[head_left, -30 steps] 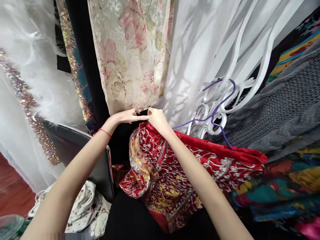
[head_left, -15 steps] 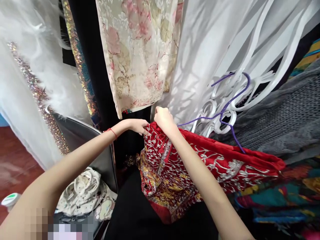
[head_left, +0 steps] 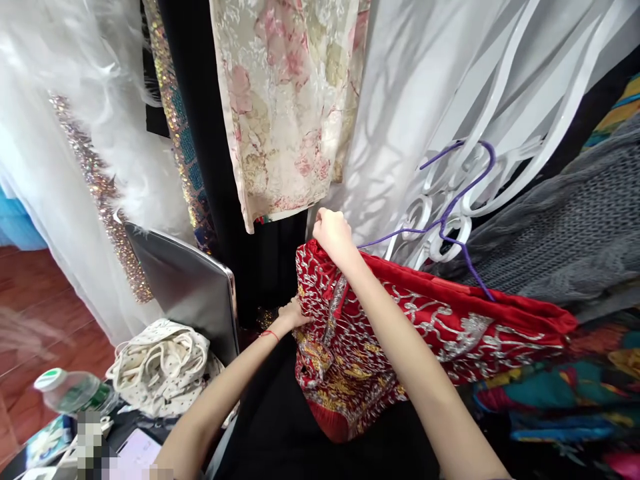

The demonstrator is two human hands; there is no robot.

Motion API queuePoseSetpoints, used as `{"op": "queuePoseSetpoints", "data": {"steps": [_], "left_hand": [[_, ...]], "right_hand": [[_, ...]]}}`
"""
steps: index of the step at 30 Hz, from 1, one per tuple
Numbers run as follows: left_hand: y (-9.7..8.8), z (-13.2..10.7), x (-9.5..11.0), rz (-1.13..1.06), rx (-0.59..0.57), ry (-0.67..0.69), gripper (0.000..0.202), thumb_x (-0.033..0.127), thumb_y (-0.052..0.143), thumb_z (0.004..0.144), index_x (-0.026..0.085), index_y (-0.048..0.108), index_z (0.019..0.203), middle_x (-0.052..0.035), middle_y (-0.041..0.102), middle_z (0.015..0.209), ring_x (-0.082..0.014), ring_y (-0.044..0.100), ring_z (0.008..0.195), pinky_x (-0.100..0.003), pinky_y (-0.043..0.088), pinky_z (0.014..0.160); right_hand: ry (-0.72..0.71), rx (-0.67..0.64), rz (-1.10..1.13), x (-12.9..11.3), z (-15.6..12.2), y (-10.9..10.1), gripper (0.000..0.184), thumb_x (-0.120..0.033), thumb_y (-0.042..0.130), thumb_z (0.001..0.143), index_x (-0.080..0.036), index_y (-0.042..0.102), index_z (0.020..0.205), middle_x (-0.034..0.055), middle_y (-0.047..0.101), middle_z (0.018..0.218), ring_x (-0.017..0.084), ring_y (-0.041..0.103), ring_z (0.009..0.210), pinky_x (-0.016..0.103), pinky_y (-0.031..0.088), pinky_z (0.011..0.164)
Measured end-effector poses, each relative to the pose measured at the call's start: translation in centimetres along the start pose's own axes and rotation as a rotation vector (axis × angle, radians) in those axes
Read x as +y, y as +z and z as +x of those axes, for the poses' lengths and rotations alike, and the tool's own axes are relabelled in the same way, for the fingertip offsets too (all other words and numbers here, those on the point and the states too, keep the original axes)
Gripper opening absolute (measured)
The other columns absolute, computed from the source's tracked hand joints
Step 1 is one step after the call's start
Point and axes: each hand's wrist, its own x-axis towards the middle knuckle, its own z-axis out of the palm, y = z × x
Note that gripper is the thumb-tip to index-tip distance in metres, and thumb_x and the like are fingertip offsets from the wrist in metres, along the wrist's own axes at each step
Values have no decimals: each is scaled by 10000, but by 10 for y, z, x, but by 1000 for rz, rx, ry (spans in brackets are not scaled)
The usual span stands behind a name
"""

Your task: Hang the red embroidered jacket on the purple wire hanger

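Observation:
A red garment (head_left: 370, 320) with silver and gold embroidery hangs in folds over my black-clad lap, its plain red band along the top. My right hand (head_left: 333, 233) is closed on the left end of that band. Lower down, my left hand (head_left: 295, 315), with a red string at the wrist, grips the garment's left side; some of its fingers are hidden by the cloth. A purple hanger (head_left: 443, 223) stands up out of the band, its hook near white curled metalwork.
A floral cloth (head_left: 285, 113) hangs ahead, with white feathery fabric (head_left: 115, 133) to its left. By my left arm are a dark chair back (head_left: 185, 287), a bundled spotted white cloth (head_left: 160, 367) and a plastic bottle (head_left: 75, 390). Grey mesh fabric (head_left: 565, 200) lies at the right.
My left hand has moved down from the band's end to the garment's left side. My right hand keeps its hold. The view has shifted slightly left, showing more of the bottle.

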Motion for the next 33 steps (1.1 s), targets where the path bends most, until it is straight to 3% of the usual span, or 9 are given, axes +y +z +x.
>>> {"op": "queuePoseSetpoints", "data": {"steps": [3, 7, 13, 18, 20, 23, 26, 30, 33], "left_hand": [[16, 8, -13, -45, 34, -70, 411, 213, 646, 791, 155, 526, 1180, -213, 685, 1210, -307, 685, 1131, -320, 528, 826], [8, 12, -20, -98, 70, -54, 395, 76, 691, 679, 134, 553, 1044, -217, 698, 1147, -306, 706, 1062, -282, 526, 746], [-49, 0, -15, -203, 247, 100, 317, -33, 603, 656, 148, 553, 912, -91, 723, 854, -215, 718, 817, -266, 523, 696], [-112, -16, -1, -360, 589, 342, 256, 26, 550, 734, 184, 513, 932, -54, 708, 851, -173, 697, 809, -269, 530, 741], [-129, -23, 6, -479, 734, 443, 252, 39, 561, 716, 190, 504, 910, -34, 700, 790, -175, 696, 754, -275, 533, 712], [-139, -30, 17, -580, 812, 506, 258, 28, 554, 698, 186, 519, 899, -19, 701, 766, -163, 695, 726, -272, 536, 716], [-137, -32, 27, -565, 859, 543, 240, 15, 536, 700, 182, 549, 872, -15, 697, 784, -149, 682, 742, -264, 531, 736], [-128, -27, 31, -463, 892, 600, 163, 40, 503, 747, 188, 561, 783, -18, 675, 809, -142, 649, 769, -264, 521, 770], [-119, -21, 22, -431, 886, 546, 134, 113, 539, 811, 186, 576, 916, -50, 686, 963, -161, 661, 905, -260, 521, 798]], "right_hand": [[-116, 58, -25, 0, -3, -5, 351, -226, 331, 1005, -184, 614, 1207, 148, 720, 1085, 285, 691, 1004, 341, 487, 812], [-465, -11, -108, 1, -8, -4, 376, -433, 354, 1027, -229, 650, 1140, 96, 750, 1032, 253, 693, 952, 308, 449, 792], [-617, -162, -354, 12, -11, 9, 279, -295, 498, 949, -183, 677, 1131, 145, 742, 1095, 260, 696, 984, 315, 426, 800], [-691, -212, -264, 10, -12, 2, 313, -427, 522, 949, -200, 703, 1064, 95, 749, 1070, 253, 686, 1016, 325, 429, 851], [-667, -229, -220, 6, -14, -2, 323, -434, 508, 953, -206, 690, 1091, 83, 750, 1078, 246, 680, 1032, 316, 435, 852], [-538, -222, -245, 0, -16, -1, 452, -452, 588, 891, -153, 623, 1229, 149, 729, 1143, 286, 678, 1040, 331, 458, 823], [-437, -156, -285, -1, -17, 8, 460, -433, 557, 905, -130, 625, 1245, 203, 705, 1172, 321, 671, 1062, 369, 469, 843], [-385, -85, -226, 2, -17, 19, 356, -355, 471, 943, -193, 693, 1170, 171, 726, 1123, 314, 670, 1067, 386, 472, 862], [-316, -86, -166, 4, -15, 20, 336, -332, 465, 939, -221, 732, 1110, 145, 738, 1110, 307, 673, 1056, 383, 480, 857]]}}
